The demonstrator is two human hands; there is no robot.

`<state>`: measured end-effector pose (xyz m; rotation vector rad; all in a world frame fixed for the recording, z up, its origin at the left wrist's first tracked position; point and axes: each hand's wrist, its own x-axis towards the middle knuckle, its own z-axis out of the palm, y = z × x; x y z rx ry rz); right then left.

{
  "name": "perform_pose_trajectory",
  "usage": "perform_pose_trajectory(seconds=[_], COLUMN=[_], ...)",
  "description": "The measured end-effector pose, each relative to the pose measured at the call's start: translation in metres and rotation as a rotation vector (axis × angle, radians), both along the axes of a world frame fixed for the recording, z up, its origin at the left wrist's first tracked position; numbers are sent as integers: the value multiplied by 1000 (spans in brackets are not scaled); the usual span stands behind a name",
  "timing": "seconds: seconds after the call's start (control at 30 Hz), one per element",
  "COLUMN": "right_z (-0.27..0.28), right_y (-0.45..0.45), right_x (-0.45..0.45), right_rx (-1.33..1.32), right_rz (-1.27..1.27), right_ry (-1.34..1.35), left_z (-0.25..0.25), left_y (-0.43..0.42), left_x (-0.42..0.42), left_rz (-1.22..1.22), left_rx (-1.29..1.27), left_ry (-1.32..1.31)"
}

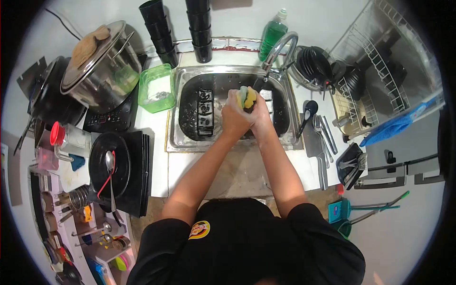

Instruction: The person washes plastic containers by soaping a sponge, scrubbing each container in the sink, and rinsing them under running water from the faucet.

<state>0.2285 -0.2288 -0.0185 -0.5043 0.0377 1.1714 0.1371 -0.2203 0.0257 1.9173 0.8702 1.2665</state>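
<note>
Over the sink (173,137) my two hands are together below the faucet (280,47). A wet yellow sponge (250,97) with a pale green side pokes out between them. My left hand (236,121) curls round it from the left, and my right hand (259,116) closes on it from the right, with suds on the skin. Something dark shows just under the sponge, mostly hidden by my fingers. Left of my hands, a black piece with several square sections (205,112) lies in the basin among foam spots.
On the left are a green soap tub (156,92), a big steel pot (102,71) and stacked black plates (135,166). Black cups (202,35) and a green soap bottle (273,35) stand behind. Right are a knife (321,168), a black ladle (308,111) and a dish rack (375,52).
</note>
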Motion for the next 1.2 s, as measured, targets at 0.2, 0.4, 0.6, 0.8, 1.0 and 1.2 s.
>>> perform_pose_trajectory(seconds=[0.2, 0.4, 0.6, 0.8, 1.0, 1.2], right_z=[-6, 32, 46, 37, 11, 40], right_y=[-2, -3, -26, -36, -26, -28], right_x=[16, -8, -22, -17, 0, -10], right_rx=[-46, -249, -375, -351, -312, -504], right_rz=[232, 278, 326, 466, 269, 230], right_ry=[-8, -190, -663, -633, -395, -670], left_z=[15, -5, -20, -24, -26, -33], left_y=[36, 62, 67, 67, 46, 35], left_x=[-7, 2, -14, -1, -3, 0], left_rz=[-229, -97, -112, -98, -127, -51], left_rx=[-241, 385, 279, 280, 169, 274], left_ry=[-192, 187, 544, 135, 428, 408])
